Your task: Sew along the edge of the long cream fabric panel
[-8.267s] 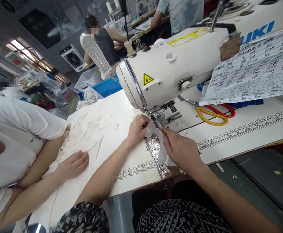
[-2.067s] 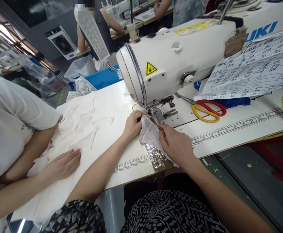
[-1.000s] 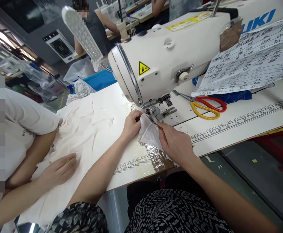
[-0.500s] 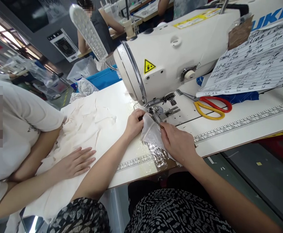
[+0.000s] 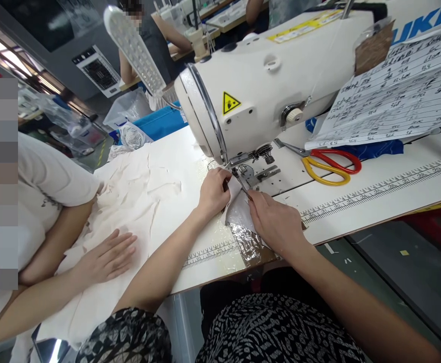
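Pinching the small white fabric piece (image 5: 239, 214) from both sides, the left hand (image 5: 213, 194) and right hand (image 5: 275, 224) have their fingers closed on its edges just below the presser foot (image 5: 243, 176) at the frame's centre, and compared with half a second ago the piece lies flatter and lower against the surface (image 5: 356, 201), tucked closer to the needle. That suggests the cloth is being lined up under the foot of the sewing machine (image 5: 265, 85). At lower left, a co-worker's hand (image 5: 105, 257) now rests with fingers drawn closer on the cream cloth (image 5: 140, 186), while the scissors (image 5: 329, 164) lie untouched at right.
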